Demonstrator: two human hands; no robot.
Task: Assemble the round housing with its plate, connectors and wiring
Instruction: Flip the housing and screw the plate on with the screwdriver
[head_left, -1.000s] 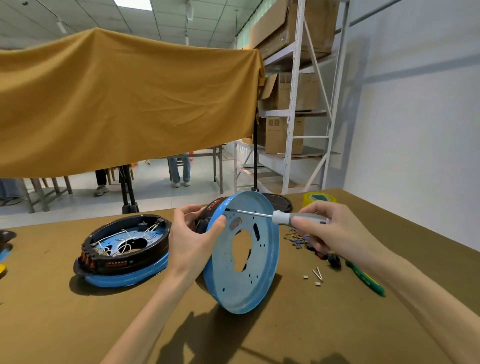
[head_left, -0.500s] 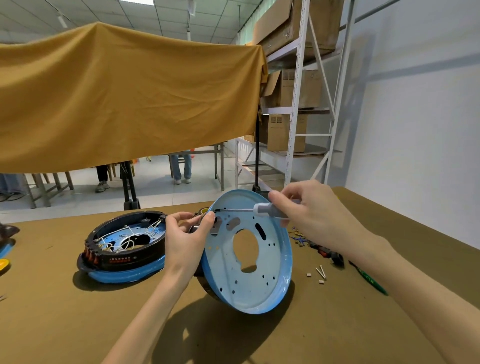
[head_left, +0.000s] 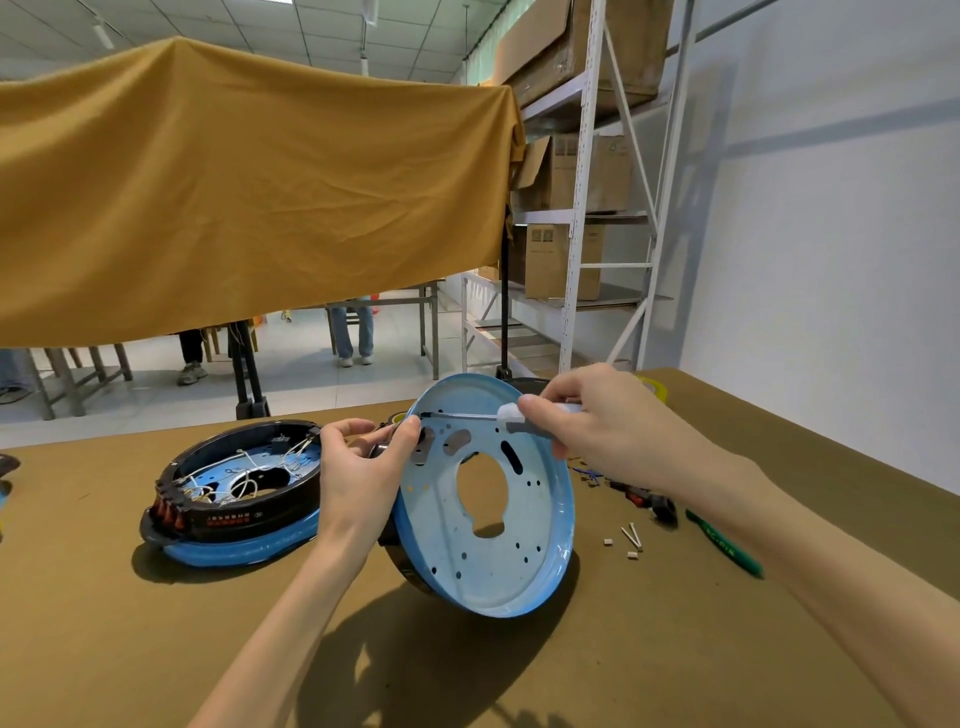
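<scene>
Brown covering ran across the desk (head_left: 779, 649), and an ochre cloth (head_left: 249, 197) hung behind it, hiding all but the legs of people beyond. At the middle a blue round housing plate (head_left: 498, 540) stood tilted on its edge, its back hidden. The left hand (head_left: 358, 478) gripped its upper left rim, thumb curled over the front, fingers behind and out of sight. The right hand (head_left: 613, 426) pinched a screwdriver (head_left: 498, 415), handle mostly covered, tip against the plate near the left thumb. A second housing with white wiring (head_left: 234, 493) lay flat to the left. Small connectors (head_left: 631, 540) and a green-handled tool (head_left: 722, 543), partly behind the right forearm, lay on the right.
</scene>
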